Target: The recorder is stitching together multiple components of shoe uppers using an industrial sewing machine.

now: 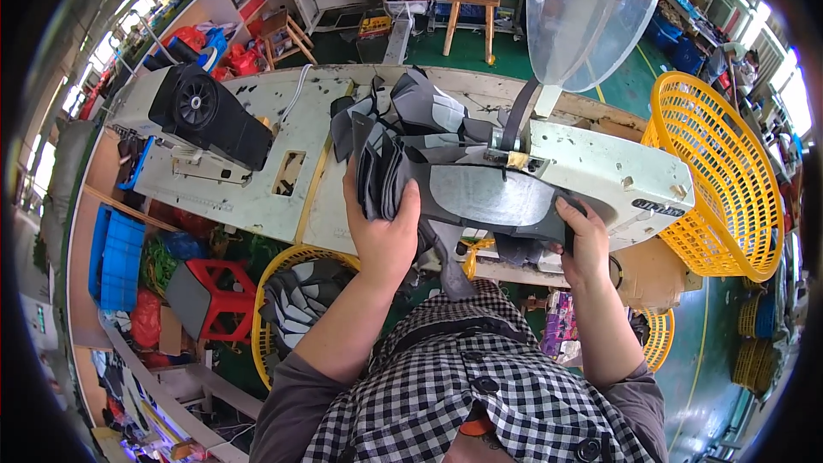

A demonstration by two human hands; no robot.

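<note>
Here's the strip (489, 193), dark grey with a pale panel, stretched between both hands right in front of the sewing machine (621, 176), over the near side of the table (321, 214). Left hand (381, 244) is wrapped round a thick folded stack (380, 176) of grey pieces at the strip's left end; whether strip and stack are joined, I can't tell. Right hand (587, 240) pinches the other end, thumb on top, other fingers partly hidden. A grey tail (450, 261) dangles below, down toward the checked apron (454, 369).

Just behind the stack, a heap (426, 107) of grey pieces on the tabletop. Over to the left, a black motor (206, 111) on the same bench. Down below, a yellow basket (260, 334) full of grey pieces, with a red stool (219, 300) beside it, a blue crate (116, 257) further left. And on the right, a big yellow tub (759, 154), tilted, just beside the machine.
</note>
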